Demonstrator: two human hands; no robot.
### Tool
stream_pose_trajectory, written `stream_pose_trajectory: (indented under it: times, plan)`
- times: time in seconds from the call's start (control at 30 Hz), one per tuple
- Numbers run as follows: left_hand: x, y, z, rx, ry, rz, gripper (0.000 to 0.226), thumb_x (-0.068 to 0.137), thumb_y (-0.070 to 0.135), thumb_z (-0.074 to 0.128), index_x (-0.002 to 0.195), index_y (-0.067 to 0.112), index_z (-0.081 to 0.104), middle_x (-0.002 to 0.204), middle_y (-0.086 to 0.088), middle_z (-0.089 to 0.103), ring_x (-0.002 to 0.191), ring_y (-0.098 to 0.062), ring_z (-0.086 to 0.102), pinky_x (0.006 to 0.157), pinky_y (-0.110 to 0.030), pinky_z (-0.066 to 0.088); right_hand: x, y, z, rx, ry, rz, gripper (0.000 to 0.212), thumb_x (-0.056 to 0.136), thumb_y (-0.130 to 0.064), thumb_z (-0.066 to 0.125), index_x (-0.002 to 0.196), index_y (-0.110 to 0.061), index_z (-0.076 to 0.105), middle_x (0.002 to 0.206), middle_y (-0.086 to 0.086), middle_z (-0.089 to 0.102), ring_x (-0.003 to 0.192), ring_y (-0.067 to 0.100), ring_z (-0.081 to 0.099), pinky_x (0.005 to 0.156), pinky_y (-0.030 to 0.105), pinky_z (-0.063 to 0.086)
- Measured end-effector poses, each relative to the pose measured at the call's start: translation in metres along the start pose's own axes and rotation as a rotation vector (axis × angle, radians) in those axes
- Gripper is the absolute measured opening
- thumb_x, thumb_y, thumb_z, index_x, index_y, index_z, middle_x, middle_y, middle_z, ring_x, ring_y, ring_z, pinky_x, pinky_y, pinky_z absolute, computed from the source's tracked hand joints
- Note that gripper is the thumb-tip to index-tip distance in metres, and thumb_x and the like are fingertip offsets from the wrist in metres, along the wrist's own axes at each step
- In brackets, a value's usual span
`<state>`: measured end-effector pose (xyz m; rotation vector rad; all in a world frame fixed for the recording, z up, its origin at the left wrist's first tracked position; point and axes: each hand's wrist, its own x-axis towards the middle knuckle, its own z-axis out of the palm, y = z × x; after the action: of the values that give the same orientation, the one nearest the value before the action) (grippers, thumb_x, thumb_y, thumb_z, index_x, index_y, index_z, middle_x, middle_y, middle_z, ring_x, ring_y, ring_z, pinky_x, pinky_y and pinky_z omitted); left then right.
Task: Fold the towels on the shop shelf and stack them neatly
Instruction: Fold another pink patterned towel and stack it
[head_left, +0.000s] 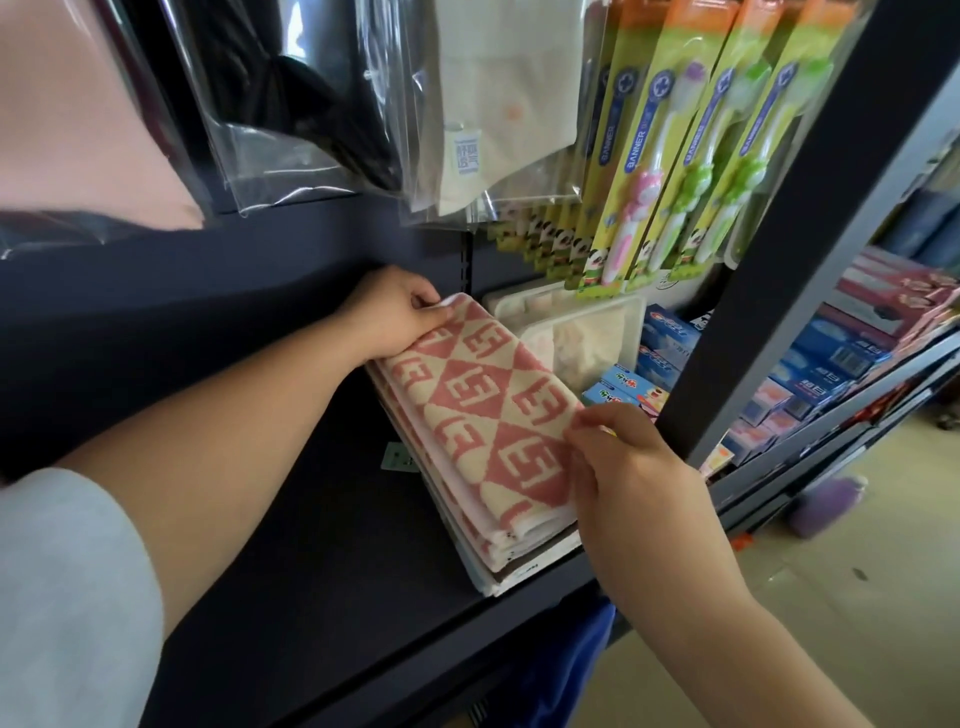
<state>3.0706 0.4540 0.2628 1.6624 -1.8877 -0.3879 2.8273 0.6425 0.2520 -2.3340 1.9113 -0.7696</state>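
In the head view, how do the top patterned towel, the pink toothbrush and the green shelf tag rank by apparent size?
1. top patterned towel
2. pink toothbrush
3. green shelf tag
The gaps are clear.

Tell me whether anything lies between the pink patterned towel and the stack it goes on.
Nothing visible does. The pink patterned towel already lies on top of the stack of folded towels, with the left hand pinching its far corner and the right hand pinching its right edge.
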Motion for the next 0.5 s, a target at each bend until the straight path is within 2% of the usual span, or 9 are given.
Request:
stream_pose_trajectory:
  times: [0.1,0.17,0.2,0.27,0.3,0.37,0.43,0.5]
  plan:
    - [-0.004,-0.003,0.001,0.067,0.024,-0.031,0.019,0.088,0.040,0.073,0.084,0.021,0.074,0.071,0.013,0.062,0.080,-0.019,0.067,0.069,-0.027,0.043,-0.002,0.004,0.001,0.020,0.052,-0.037,0.032,0.081,0.007,0.071,0.107,-0.011,0.071,0.124,0.002,0.062,0.070,0.026,0.072,0.060,0.037,0.062]
    - [-0.008,-0.001,-0.003,0.151,0.057,-0.051,0.025,0.085,0.047,0.073,0.094,0.024,0.075,0.082,0.009,0.066,0.087,-0.021,0.067,0.074,-0.028,0.047,-0.005,0.003,-0.003,0.054,0.107,-0.077,0.028,0.089,-0.001,0.067,0.115,-0.010,0.069,0.125,0.004,0.063,0.079,0.029,0.073,0.065,0.036,0.062]
    - [-0.011,0.000,-0.005,0.200,0.081,-0.047,0.030,0.084,0.050,0.073,0.101,0.025,0.074,0.091,0.006,0.067,0.092,-0.022,0.066,0.077,-0.029,0.049,-0.007,0.001,-0.006,0.071,0.118,-0.086,0.029,0.093,-0.008,0.063,0.121,-0.010,0.066,0.126,0.004,0.063,0.081,0.030,0.072,0.065,0.037,0.062]
    - [-0.016,0.005,-0.010,0.275,0.104,0.030,0.041,0.084,0.051,0.071,0.116,0.027,0.070,0.112,-0.001,0.067,0.106,-0.026,0.062,0.090,-0.034,0.049,-0.011,-0.003,-0.013,0.040,0.127,-0.106,0.032,0.097,-0.022,0.058,0.127,-0.013,0.063,0.121,0.004,0.062,0.072,0.031,0.070,0.052,0.038,0.058]
    - [-0.020,0.008,-0.012,0.284,0.088,0.104,0.045,0.084,0.053,0.067,0.122,0.029,0.067,0.121,-0.002,0.064,0.114,-0.027,0.059,0.097,-0.038,0.047,-0.012,-0.006,-0.017,-0.024,0.159,-0.134,0.028,0.098,-0.027,0.058,0.121,-0.014,0.066,0.114,0.003,0.063,0.064,0.028,0.067,0.045,0.034,0.053]
    - [-0.029,0.015,-0.014,0.242,-0.018,0.254,0.058,0.083,0.065,0.051,0.132,0.035,0.061,0.135,0.002,0.059,0.128,-0.025,0.051,0.109,-0.045,0.040,-0.011,-0.012,-0.024,-0.109,0.243,-0.230,0.025,0.096,-0.033,0.059,0.104,-0.013,0.071,0.100,0.003,0.062,0.060,0.024,0.061,0.044,0.028,0.045]
    - [-0.037,0.017,-0.011,0.215,-0.182,0.304,0.072,0.081,0.073,0.035,0.142,0.039,0.052,0.151,0.010,0.047,0.140,-0.018,0.041,0.117,-0.047,0.031,-0.004,-0.020,-0.025,-0.096,0.259,-0.339,0.028,0.095,-0.037,0.058,0.102,-0.013,0.072,0.102,0.005,0.063,0.076,0.026,0.063,0.057,0.033,0.053]
    - [-0.040,0.010,-0.006,0.276,-0.317,0.259,0.082,0.079,0.079,0.023,0.153,0.045,0.033,0.164,0.016,0.026,0.151,-0.014,0.025,0.122,-0.050,0.021,0.007,-0.030,-0.022,-0.097,0.059,-0.353,0.042,0.096,-0.048,0.049,0.121,-0.019,0.068,0.127,0.009,0.060,0.115,0.032,0.060,0.090,0.043,0.055]
